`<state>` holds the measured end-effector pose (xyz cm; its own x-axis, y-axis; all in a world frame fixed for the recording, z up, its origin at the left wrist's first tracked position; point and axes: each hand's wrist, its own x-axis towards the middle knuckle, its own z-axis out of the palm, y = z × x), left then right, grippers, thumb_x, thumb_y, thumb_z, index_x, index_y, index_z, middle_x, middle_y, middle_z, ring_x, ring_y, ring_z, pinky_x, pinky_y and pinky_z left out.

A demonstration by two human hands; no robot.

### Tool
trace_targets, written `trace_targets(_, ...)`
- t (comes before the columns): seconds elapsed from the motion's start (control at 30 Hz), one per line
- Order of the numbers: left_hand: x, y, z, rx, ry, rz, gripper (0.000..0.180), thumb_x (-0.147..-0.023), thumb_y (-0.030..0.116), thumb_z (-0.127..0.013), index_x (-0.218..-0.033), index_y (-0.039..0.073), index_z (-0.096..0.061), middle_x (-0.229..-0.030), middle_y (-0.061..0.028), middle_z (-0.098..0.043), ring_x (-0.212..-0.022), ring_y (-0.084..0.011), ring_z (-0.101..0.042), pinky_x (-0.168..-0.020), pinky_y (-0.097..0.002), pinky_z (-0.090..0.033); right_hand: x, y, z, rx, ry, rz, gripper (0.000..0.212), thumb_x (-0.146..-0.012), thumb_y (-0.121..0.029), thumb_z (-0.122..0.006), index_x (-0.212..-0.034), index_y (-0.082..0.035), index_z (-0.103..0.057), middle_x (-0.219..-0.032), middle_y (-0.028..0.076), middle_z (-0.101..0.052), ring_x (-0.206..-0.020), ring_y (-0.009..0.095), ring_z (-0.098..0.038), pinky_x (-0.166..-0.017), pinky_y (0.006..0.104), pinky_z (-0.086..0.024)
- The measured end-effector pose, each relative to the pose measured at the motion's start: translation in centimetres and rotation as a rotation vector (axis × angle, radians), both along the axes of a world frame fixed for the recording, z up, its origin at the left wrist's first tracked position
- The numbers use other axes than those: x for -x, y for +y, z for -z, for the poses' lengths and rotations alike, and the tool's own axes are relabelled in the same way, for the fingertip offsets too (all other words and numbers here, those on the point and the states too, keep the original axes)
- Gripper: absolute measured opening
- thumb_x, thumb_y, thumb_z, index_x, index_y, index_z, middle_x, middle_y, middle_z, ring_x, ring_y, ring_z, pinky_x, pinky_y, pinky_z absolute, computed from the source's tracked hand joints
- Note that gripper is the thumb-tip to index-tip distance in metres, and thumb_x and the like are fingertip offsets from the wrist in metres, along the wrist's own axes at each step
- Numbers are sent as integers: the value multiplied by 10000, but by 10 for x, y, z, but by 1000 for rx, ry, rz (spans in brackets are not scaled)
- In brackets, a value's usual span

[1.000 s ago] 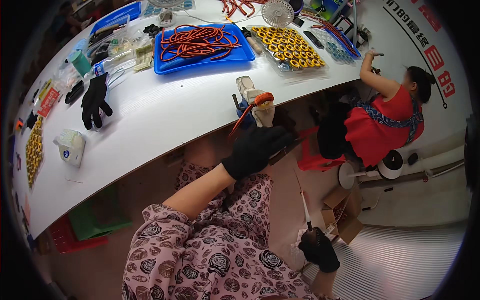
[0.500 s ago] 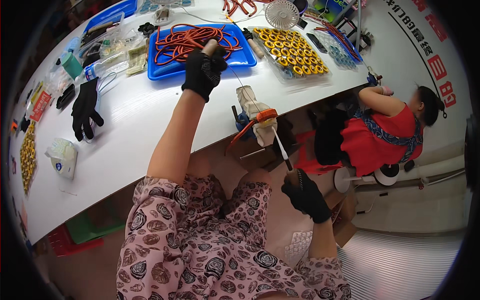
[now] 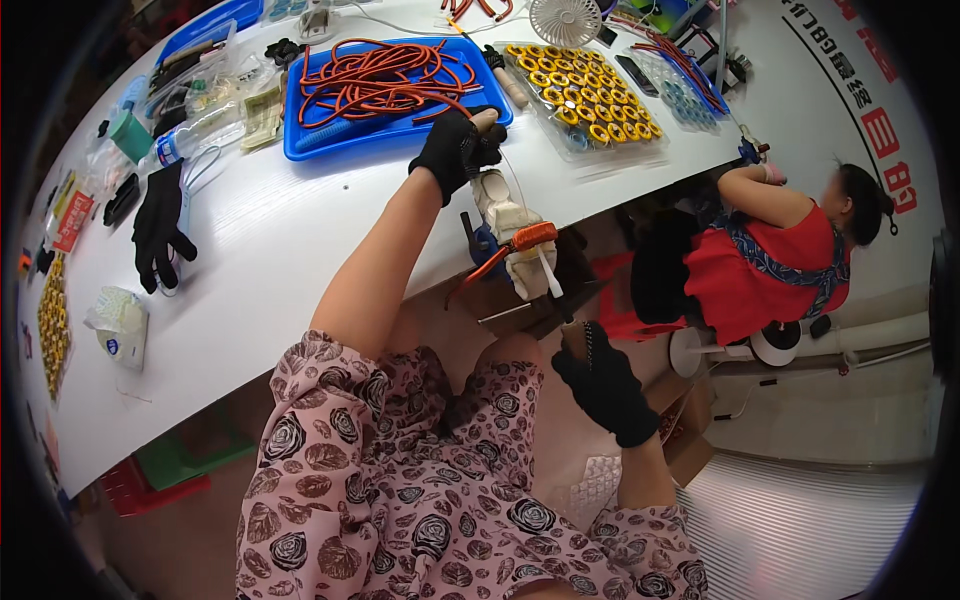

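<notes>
My left hand, in a black glove, is closed at the front right corner of the blue tray. It pinches the end of one of the orange-red cables, and a thin pale wire runs from it toward the table edge. Just below it, a tape-wrapped tool with an orange lever is clamped to the white table. My right hand, also gloved in black, is below the table under that tool. Its fingers are closed on a thin strand hanging down from it.
A clear tray of yellow rings sits right of the blue tray, with a small white fan behind it. A spare black glove and small packets lie at the left. Another person in red sits at the right.
My left hand left the clamped tool, reached up to the blue tray, then drew slightly right and back toward the tool. My right hand rose from low down to under the tool.
</notes>
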<state>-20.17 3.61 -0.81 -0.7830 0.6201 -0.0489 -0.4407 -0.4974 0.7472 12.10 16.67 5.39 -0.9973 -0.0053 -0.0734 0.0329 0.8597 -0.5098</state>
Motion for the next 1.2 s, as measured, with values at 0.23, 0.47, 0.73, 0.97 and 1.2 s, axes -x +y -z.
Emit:
trace_targets(0.23,-165,-51,-42,709,1031,-699,349,-804,112,-545,-1152,95,-542,-1072,-95,-597,-736,-245,-617,-656,-352,-505,-158,1,-6,425,-449,274,292,-789,-200,-661,-956,-34,-490,-757,50,-554,-682,166,-580,-601,270,-450)
trace_targets(0.47,-208,-41,-35,721,1926,-202,546,-605,171,-661,-1145,171,-581,-1118,-23,-565,-837,-201,-600,-660,-324,-486,-146,-21,-18,33,105,736,279,-771,-201,-663,-950,-44,-518,-748,102,-605,-639,244,-613,-568,322,-468)
trace_targets(0.73,-89,-57,-90,-5,473,-605,223,-876,156,-550,-1037,5,-576,-737,-91,-624,-464,-109,-490,-421,-241,-378,-67,13,4,-77,91,251,313,-790,-238,-648,-995,-42,-517,-780,104,-618,-690,225,-632,-595,321,-480)
trace_targets(0.97,-15,-1,0,72,267,-155,238,-808,212,-611,-972,41,-609,-773,-82,-636,-632,-117,-567,-574,-241,-440,39,-4,-13,478,-359,379,368,-803,-246,-631,-1102,-66,-517,-797,136,-616,-727,256,-632,-605,326,-478)
trace_targets(1.2,-26,10,-5,155,192,-94,292,-828,216,-621,-1005,-13,-591,-776,-78,-619,-700,-138,-571,-669,-253,-454,19,6,-1,284,-126,74,387,-810,-272,-620,-1124,-77,-507,-807,160,-613,-801,296,-621,-629,368,-483)
